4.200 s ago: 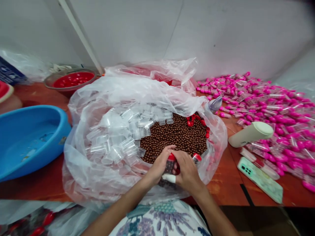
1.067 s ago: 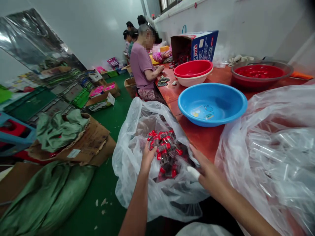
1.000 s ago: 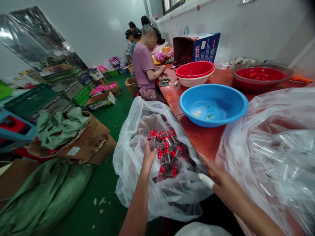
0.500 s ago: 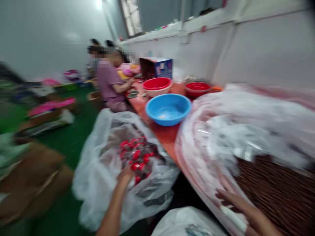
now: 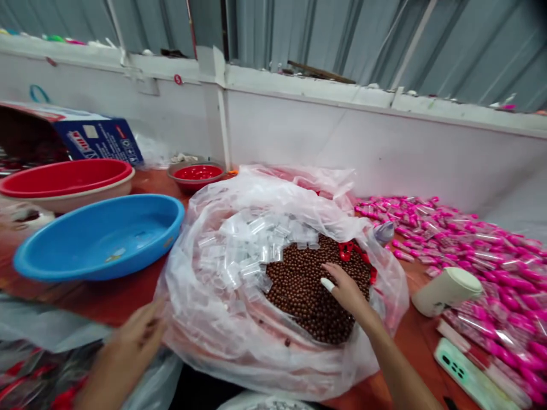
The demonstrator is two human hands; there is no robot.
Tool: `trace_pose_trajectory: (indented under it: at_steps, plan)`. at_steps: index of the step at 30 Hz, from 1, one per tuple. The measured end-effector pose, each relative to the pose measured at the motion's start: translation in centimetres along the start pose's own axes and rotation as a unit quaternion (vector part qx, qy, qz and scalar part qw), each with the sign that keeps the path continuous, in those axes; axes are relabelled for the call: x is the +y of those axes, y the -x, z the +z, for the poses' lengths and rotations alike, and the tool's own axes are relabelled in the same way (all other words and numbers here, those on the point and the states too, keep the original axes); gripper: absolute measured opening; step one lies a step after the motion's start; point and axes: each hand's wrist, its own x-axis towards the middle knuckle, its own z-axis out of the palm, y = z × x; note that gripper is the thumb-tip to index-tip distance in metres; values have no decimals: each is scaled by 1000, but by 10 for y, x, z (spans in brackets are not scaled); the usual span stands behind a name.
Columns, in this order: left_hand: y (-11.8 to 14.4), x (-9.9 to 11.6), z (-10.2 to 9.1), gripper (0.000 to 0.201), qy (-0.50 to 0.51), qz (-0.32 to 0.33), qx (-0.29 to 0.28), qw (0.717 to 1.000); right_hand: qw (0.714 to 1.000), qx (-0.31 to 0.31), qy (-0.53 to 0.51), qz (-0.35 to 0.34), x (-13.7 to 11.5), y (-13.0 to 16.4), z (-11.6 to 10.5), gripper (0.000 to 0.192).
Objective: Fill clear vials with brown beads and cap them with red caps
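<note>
At the centre of the frame our right hand (image 5: pixel 348 290) rests on the heap of small brown balls (image 5: pixel 307 290), fingers (image 5: pixel 331 267) loosely spread and holding nothing, one of them capped in white. The balls fill the right half of a big clear plastic bag (image 5: pixel 239 336); a pile of clear empty tubes (image 5: pixel 252 245) fills its left half, and a few red caps (image 5: pixel 350 250) lie at the upper right edge of the balls. Our left hand (image 5: pixel 132 347) is at the lower left, blurred, just beside the bag's outer edge; we cannot tell how its fingers are set. On the red-brown desk (image 5: pixel 102 299), a blue basin (image 5: pixel 98 236) sits left of the bag, with a red basin (image 5: pixel 64 179) behind it. To the right lie many pink-capped tubes (image 5: pixel 478 239), a cream bottle (image 5: pixel 444 290) on its side and a phone (image 5: pixel 468 373)
</note>
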Motion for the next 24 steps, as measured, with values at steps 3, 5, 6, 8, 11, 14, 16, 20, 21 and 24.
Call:
trace_pose_trajectory:
  at_steps: [3, 5, 6, 8, 11, 14, 16, 20, 21, 24]
  plan:
    - [-12, 59, 41, 37, 64, 119, -48, 990, 999, 41, 9, 7, 11, -37, 0, 43]
    - [-11, 100, 64, 36, 73, 192, -86, 975, 998, 64, 17, 10, 11, -60, 3, 46]
    - [-11, 119, 73, 36, 75, 223, -105, 966, 997, 69, 22, 9, 9, -69, 5, 48]
    - [-14, 148, 88, 36, 78, 269, -142, 949, 998, 58, 29, 1, 4, -83, 9, 43]
    - [-30, 173, 106, 37, 90, 298, -164, 936, 999, 20, 30, -15, -8, -84, 17, 29]
    - [-50, 183, 127, 39, 111, 297, -144, 938, 1000, 0, 17, -26, -26, -65, 24, 31]
    - [-59, 186, 143, 42, 122, 300, -131, 937, 999, -17, -4, -39, -38, -46, 26, 31]
    - [-59, 189, 171, 46, 138, 309, -188, 922, 995, -46, -52, -65, -44, -19, 22, 28]
    - [-57, 190, 176, 46, 142, 297, -207, 921, 995, -46, -59, -65, -39, -18, 18, 25]
    - [-49, 190, 179, 39, 158, 234, -240, 929, 998, 2, -50, -28, -5, -31, -4, 24]
